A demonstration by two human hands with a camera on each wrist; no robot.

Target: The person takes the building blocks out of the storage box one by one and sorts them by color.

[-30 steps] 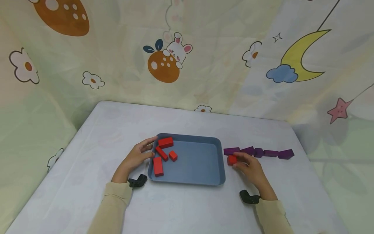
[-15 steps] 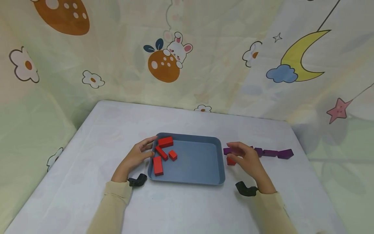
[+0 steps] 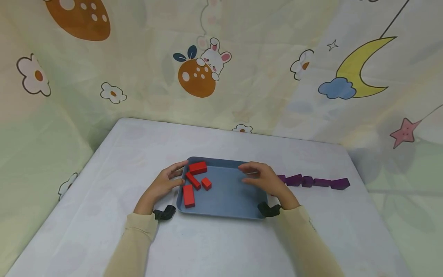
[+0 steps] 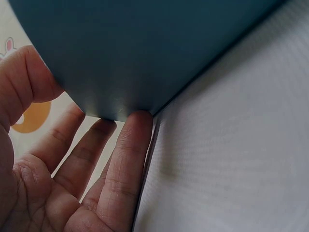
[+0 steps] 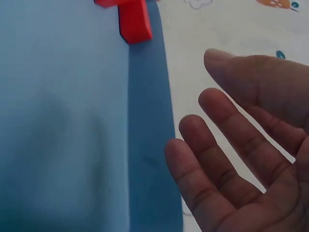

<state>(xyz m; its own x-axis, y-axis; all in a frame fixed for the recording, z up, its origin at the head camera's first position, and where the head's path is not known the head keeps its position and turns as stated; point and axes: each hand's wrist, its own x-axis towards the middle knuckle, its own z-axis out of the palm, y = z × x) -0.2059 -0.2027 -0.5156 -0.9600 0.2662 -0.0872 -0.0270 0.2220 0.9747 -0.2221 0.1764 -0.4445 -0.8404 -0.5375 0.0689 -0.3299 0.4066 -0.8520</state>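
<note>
A shallow blue-grey tray [image 3: 225,200] lies on the white table, with several red blocks at its left side. Among them are a long block [image 3: 198,167], a thin stick-like block [image 3: 193,181], a small cube [image 3: 206,183] and a standing-looking oblong [image 3: 189,196]. My left hand [image 3: 160,189] rests fingertips and thumb against the tray's left edge; the left wrist view shows the fingertips [image 4: 140,121] on its outer wall. Over the tray's right part hovers my right hand [image 3: 266,181], fingers spread and holding nothing. The red cube right of the tray is hidden behind it.
A row of several purple blocks [image 3: 322,182] runs to the right of the tray, its left end partly covered by my right hand. A printed cloth [image 3: 263,96] hangs behind the table [image 3: 214,246]. Dark wrist-worn devices [image 3: 165,212] sit on both wrists.
My right hand has let go of the red cube beside the tray, lifted, and moved left over the tray. The left hand and the blocks in the tray have stayed put.
</note>
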